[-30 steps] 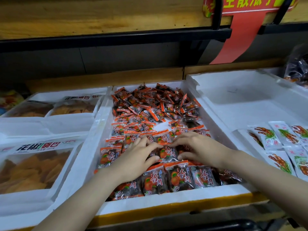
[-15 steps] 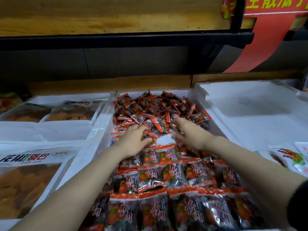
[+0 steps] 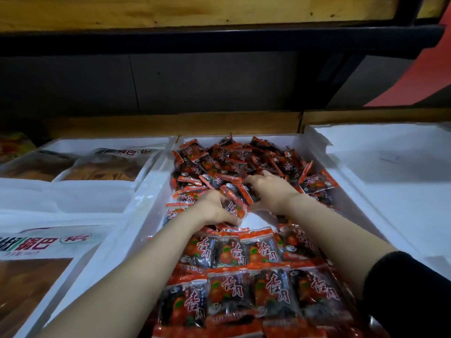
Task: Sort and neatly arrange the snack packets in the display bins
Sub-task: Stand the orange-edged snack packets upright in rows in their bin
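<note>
Your left hand (image 3: 214,209) and right hand (image 3: 271,191) seem clamped on loose packets (image 3: 238,195) toward the bin's (image 3: 146,198) twelve o'clock.

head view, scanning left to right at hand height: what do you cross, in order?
left white bin → middle bin's left wall → left hand → right hand → loose snack packets → right white bin

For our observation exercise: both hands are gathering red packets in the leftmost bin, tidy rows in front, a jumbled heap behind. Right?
Wrong bin. The head view shows the left hand and right hand gathering red packets in the middle bin; tidy rows in front, jumbled heap behind.
</note>
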Tool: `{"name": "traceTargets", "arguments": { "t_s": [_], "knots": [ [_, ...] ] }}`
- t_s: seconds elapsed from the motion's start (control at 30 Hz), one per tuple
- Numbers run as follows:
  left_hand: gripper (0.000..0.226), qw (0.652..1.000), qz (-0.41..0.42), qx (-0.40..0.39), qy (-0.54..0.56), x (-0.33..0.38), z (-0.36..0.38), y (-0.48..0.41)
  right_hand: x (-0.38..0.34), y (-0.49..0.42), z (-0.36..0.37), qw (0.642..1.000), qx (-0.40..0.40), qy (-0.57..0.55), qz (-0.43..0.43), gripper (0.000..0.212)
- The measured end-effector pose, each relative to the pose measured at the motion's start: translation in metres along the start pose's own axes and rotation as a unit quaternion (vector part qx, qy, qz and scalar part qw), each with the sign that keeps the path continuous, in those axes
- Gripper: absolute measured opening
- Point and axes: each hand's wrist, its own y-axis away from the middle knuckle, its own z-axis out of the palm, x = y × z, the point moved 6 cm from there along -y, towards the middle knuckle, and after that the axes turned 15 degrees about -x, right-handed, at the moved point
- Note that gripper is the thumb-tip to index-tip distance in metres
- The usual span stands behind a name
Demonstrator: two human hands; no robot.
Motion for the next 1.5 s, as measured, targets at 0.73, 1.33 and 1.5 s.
{"name": "traceTargets", "arguments": {
  "t_s": [0.73,1.33,1.5],
  "knots": [
    [0.035,0.741,0.151,0.043,0.653,-0.010,-0.017,0.094,-0.090,0.107,-0.081,0.913,0.363,-0.097,-0.157,0.012],
    [0.052,0.721,0.187,0.078,0.663,-0.018,-0.025,0.099,-0.049,0.062,-0.046,0.974,0.158,-0.165,-0.003,0.044],
    [0.056,0.738,0.188,0.073,0.644,-0.019,-0.020,0.097,-0.030,0.028,0.005,0.948,-0.064,-0.278,0.140,0.073]
  ]
}}
